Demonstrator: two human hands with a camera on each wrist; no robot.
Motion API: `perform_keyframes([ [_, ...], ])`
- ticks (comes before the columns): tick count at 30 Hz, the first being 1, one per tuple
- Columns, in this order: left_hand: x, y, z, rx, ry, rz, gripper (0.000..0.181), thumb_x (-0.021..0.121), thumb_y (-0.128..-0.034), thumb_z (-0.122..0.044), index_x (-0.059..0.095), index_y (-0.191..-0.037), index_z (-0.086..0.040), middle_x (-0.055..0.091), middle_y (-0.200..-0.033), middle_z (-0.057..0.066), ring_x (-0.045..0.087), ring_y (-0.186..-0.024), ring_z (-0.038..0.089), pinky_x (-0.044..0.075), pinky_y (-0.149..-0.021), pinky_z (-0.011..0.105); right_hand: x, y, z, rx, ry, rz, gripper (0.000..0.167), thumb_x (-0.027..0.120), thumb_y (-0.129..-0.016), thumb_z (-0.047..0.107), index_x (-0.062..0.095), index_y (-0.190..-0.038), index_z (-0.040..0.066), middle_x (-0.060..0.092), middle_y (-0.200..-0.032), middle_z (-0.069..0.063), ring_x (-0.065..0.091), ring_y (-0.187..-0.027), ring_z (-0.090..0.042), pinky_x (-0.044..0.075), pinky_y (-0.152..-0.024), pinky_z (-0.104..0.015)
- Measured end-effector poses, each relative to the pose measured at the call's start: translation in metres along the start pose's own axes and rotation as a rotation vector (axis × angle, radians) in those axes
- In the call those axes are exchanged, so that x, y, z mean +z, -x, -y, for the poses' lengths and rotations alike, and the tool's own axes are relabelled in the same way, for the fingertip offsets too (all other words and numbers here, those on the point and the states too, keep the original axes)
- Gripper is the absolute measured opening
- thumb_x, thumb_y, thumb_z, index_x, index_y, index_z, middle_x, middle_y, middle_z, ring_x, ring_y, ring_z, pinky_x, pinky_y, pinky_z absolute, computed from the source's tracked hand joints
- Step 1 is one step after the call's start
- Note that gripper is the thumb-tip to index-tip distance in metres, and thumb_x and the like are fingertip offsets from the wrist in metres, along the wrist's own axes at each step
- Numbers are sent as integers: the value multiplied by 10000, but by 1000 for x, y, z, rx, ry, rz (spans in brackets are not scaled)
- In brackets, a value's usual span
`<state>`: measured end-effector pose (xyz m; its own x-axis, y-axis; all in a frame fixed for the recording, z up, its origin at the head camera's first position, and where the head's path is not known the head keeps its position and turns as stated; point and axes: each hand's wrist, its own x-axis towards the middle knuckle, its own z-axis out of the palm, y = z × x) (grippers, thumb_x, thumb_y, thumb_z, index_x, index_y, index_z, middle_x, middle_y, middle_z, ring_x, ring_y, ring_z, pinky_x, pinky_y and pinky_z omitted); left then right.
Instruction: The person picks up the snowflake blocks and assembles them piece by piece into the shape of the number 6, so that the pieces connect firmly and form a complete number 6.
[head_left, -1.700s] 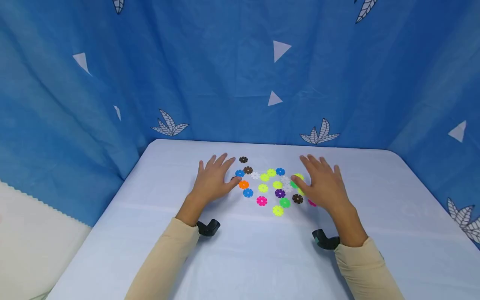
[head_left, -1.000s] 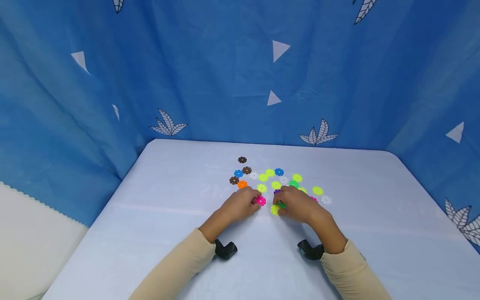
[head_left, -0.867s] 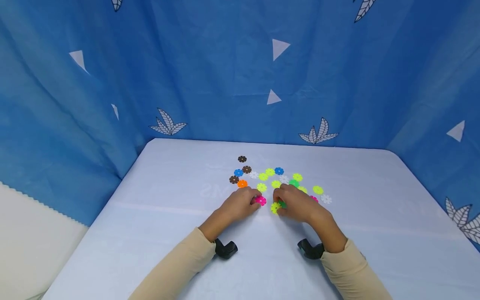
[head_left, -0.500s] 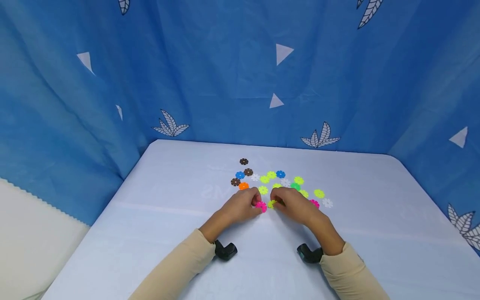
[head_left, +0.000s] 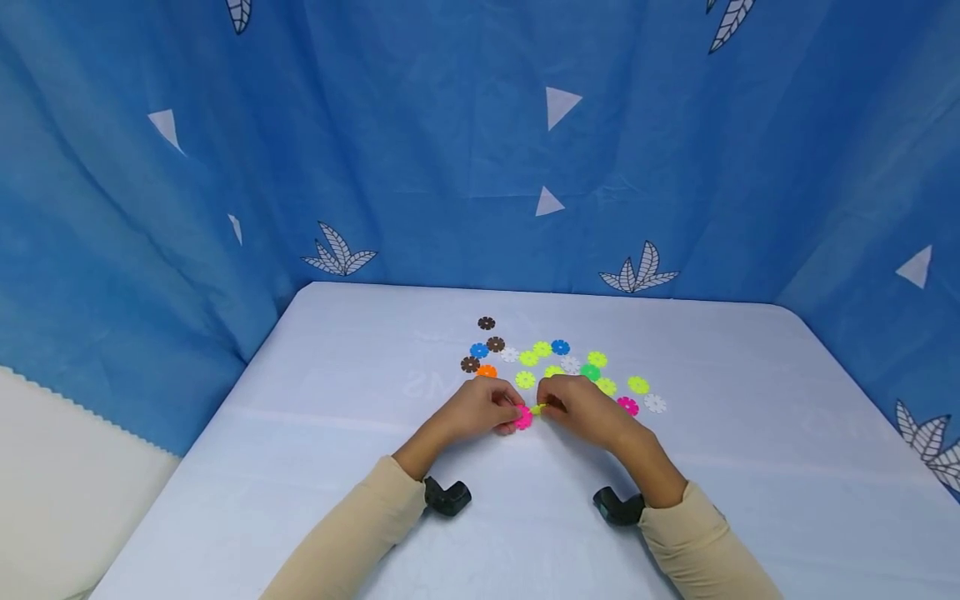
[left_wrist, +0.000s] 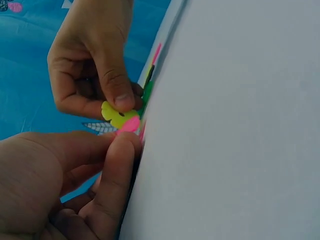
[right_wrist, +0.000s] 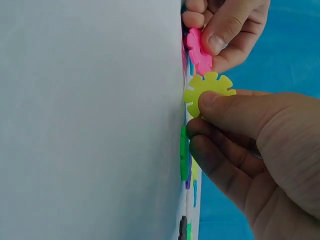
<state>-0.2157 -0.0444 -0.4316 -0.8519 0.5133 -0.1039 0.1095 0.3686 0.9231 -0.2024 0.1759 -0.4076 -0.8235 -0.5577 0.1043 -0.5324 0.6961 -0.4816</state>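
Observation:
My left hand (head_left: 480, 408) pinches a pink notched plastic disc (right_wrist: 199, 52) between thumb and fingers. In my right hand (head_left: 588, 408) a yellow notched disc (right_wrist: 205, 84) is pinched the same way. The two discs meet or nearly meet at their edges, tilted to each other; whether their slots are joined I cannot tell. Both are held just above the table's near middle. Behind the hands lie more discs of the same kind, among them an orange disc (head_left: 487, 371) partly covered by the left hand and a second pink disc (head_left: 628, 406) beside the right.
The white-covered table (head_left: 360, 350) carries several scattered discs: brown discs (head_left: 487, 322) at the back left, a blue disc (head_left: 560, 347), a green disc (head_left: 591, 372) and a white disc (head_left: 655, 403) at the right. A blue curtain (head_left: 465, 150) hangs behind the table.
Both hands, spread above the discs at first, have come down and inward. The left took the pink disc, the right the yellow one, and the two were brought edge to edge.

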Motion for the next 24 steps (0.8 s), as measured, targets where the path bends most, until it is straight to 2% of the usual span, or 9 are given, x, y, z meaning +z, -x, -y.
perform_keyframes([
  [3, -2, 0, 2, -19, 82, 12, 59, 699, -947, -38, 747, -976, -20, 698, -786, 76, 681, -651, 162, 582, -662, 290, 2, 0, 0, -16, -5, -13, 184, 790, -866, 15, 683, -904, 159, 624, -835, 92, 566, -785, -111, 534, -742, -269],
  [7, -3, -1, 5, -44, 132, 14, 68, 713, -941, -44, 761, -976, -11, 710, -788, 83, 676, -645, 151, 583, -659, 282, 3, 0, -1, -7, -30, -19, 184, 786, -867, 3, 680, -897, 151, 639, -839, 90, 572, -774, -102, 536, -735, -258],
  [15, -2, -2, 5, -51, 116, 5, 77, 709, -945, -48, 773, -976, -18, 707, -769, 78, 670, -632, 145, 579, -649, 278, 4, -1, -1, -9, -63, -6, 171, 796, -859, 12, 692, -886, 145, 670, -838, 75, 586, -762, -96, 540, -733, -246],
  [24, 4, 0, -1, -77, 85, -59, 72, 710, -936, -17, 780, -950, -27, 708, -787, 63, 664, -620, 139, 565, -626, 261, 5, 0, -1, -27, -97, -40, 169, 801, -841, -17, 714, -847, 127, 682, -819, 64, 591, -739, -88, 541, -698, -234],
])
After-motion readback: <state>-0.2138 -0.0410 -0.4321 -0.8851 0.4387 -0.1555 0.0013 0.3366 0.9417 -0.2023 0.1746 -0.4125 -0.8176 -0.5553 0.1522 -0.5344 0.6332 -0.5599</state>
